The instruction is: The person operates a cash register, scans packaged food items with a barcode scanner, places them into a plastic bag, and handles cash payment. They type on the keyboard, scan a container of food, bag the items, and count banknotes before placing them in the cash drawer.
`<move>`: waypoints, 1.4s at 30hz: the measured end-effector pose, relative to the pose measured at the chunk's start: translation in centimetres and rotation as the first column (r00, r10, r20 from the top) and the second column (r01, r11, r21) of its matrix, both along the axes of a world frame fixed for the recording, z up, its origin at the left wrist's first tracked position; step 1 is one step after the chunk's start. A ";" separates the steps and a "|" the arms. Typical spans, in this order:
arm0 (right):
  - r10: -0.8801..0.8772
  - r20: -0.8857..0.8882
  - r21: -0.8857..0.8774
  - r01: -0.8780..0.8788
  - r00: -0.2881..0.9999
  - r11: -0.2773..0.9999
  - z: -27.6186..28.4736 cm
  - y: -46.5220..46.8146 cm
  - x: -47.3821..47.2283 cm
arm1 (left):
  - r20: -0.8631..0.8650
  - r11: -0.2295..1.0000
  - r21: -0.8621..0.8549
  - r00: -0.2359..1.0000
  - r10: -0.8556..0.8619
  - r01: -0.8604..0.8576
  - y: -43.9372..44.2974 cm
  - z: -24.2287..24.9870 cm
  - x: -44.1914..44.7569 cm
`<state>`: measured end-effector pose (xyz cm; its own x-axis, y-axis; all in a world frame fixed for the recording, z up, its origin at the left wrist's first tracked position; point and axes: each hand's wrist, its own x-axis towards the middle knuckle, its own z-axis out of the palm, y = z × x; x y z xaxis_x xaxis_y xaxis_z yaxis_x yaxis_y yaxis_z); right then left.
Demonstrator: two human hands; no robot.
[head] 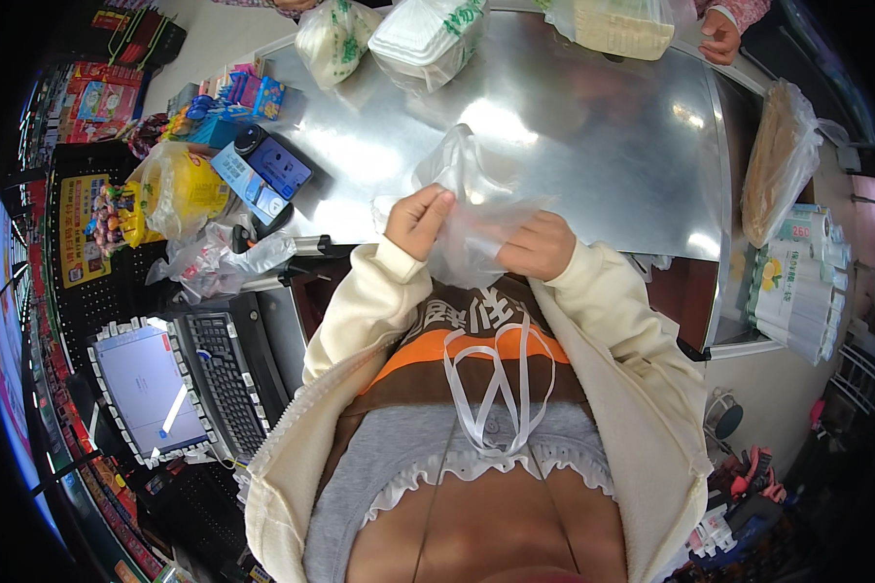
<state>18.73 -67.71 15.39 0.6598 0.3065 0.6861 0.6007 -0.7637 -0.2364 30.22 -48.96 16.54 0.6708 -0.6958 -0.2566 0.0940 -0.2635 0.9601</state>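
Observation:
A clear plastic bag (467,164) hangs crumpled between my two hands, over the near edge of a metal counter (598,175). My left hand (417,220) pinches its left side between thumb and fingers. At the right, my right hand (539,245) has its fingers curled on the thin film; the fingertips are partly hidden behind it. Nothing solid shows inside the bag. Across the counter, at the far edge, stand a white foam box in a clear bag (426,40), a knotted bag with pale contents (335,44) and a bag with a pale yellow block (620,29).
Another person's hand (720,35) is at the far right corner. On the left are a payment terminal (273,164), a yellow package in a bag (189,182), a keyboard (226,372) and a monitor (153,386). Wrapped paper rolls (795,291) and a long bagged item (780,164) lie right.

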 end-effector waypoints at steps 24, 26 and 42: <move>0.431 -0.893 0.448 0.158 0.130 0.880 3.8 -3.5 5.7 | -0.077 0.942 -0.321 0.994 0.077 -0.098 -3.6 1.1 -2.1; 0.693 -0.686 0.726 0.262 0.219 0.636 2.0 -2.5 5.0 | -0.125 0.936 -0.339 0.991 0.053 -0.093 -3.7 0.8 -2.1; 0.432 -0.591 0.800 0.427 0.681 0.422 -5.5 -3.9 2.0 | 0.629 0.995 0.099 0.774 -0.064 0.001 -4.2 -11.4 4.4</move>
<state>20.71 -71.63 9.85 0.9884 -0.1325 -0.0745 -0.0578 0.1261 -0.9903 34.60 -53.15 5.17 0.6810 -0.7156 0.1554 -0.5349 -0.3412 0.7729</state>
